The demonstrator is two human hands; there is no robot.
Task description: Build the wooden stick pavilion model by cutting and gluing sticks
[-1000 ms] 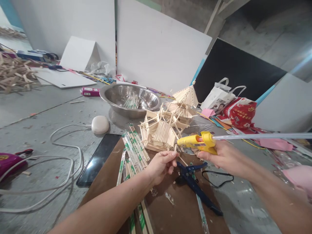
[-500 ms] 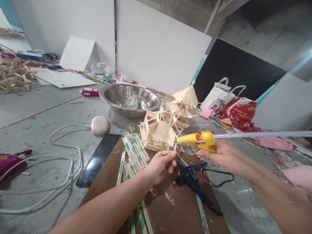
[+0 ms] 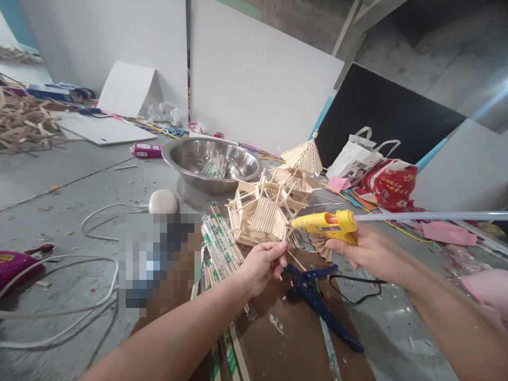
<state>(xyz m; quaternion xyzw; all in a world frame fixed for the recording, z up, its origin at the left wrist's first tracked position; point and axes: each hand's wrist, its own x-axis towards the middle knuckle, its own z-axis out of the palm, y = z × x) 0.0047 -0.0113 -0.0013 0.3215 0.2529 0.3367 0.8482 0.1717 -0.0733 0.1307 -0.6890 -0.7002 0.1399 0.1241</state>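
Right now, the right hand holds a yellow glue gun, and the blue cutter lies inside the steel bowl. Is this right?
Not quite: the blue cutter lies on the brown board, not inside the steel bowl, as the head view shows. The right hand holds the yellow glue gun.

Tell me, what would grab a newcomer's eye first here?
Probably the bright yellow glue gun in the right hand, its nozzle close to the wooden-stick model near the middle. Behind that model, to the left, sits a shiny metal basin. Over on the right, a red bag catches the eye.
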